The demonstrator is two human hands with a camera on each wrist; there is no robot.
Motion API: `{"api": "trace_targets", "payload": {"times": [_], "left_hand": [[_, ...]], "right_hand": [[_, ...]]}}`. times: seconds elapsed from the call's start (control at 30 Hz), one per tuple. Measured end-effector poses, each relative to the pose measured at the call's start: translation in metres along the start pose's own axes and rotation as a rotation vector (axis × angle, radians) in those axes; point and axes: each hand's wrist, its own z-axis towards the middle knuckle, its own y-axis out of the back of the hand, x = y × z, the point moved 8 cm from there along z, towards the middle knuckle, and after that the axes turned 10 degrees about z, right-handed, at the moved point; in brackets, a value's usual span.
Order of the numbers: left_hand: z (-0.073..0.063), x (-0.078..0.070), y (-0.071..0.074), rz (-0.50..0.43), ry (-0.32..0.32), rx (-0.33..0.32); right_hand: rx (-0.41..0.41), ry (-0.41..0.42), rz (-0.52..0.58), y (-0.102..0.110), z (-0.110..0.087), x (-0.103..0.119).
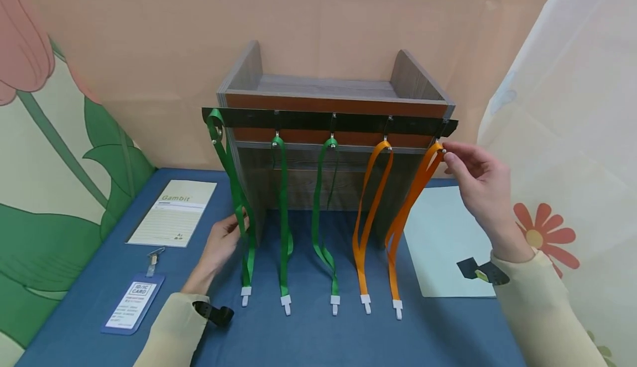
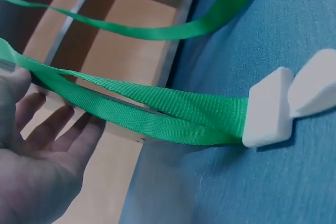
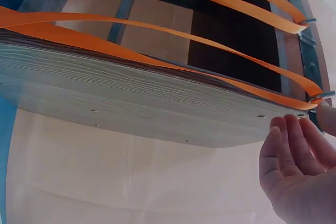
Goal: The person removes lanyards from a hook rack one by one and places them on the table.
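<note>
Five lanyards hang from hooks on a black rail (image 1: 303, 119): three green at left, two orange at right, each ending in a white plastic clip. At the far left, my left hand (image 1: 219, 248) pinches the leftmost green lanyard (image 2: 121, 116) partway down its strap; its white clip (image 2: 268, 108) hangs below, near the blue cloth. On the opposite side, my right hand (image 1: 480, 184) has thumb and fingertips at the top loop of the rightmost orange lanyard (image 1: 410, 198), by the hook tip. Part of that grip is cut off in the right wrist view.
The rail crosses the front of a grey wooden shelf (image 1: 423, 82) on a blue-covered table (image 1: 308, 345). A "Gambit" notepad (image 1: 171, 212) and a blue ID card holder (image 1: 131, 306) with a metal clip lie left. A pale sheet (image 1: 448, 245) lies right.
</note>
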Motion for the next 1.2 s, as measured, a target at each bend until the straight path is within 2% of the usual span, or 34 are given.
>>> {"api": "trace_targets", "payload": {"times": [0.17,0.5,0.67,0.9,1.03,1.2], "left_hand": [[-0.001,0.001,0.001,-0.037,-0.001,-0.044],[0.0,0.004,-0.001,-0.053,0.017,-0.042],[-0.001,0.002,-0.003,-0.067,0.0,-0.04],[-0.002,0.001,-0.002,-0.074,-0.005,-0.068],[-0.002,0.002,-0.002,-0.064,-0.004,-0.064],[-0.003,-0.005,-0.002,-0.063,-0.025,-0.043]], "right_hand": [[0.027,-0.043,0.014,-0.002,0.003,0.001],[0.061,-0.114,0.011,-0.003,0.006,0.0],[0.071,-0.144,0.021,-0.002,0.004,-0.003],[0.088,-0.157,0.035,0.003,0.006,0.0],[0.086,-0.152,0.093,0.01,0.01,0.009],[0.069,-0.148,0.25,0.021,0.017,0.026]]}}
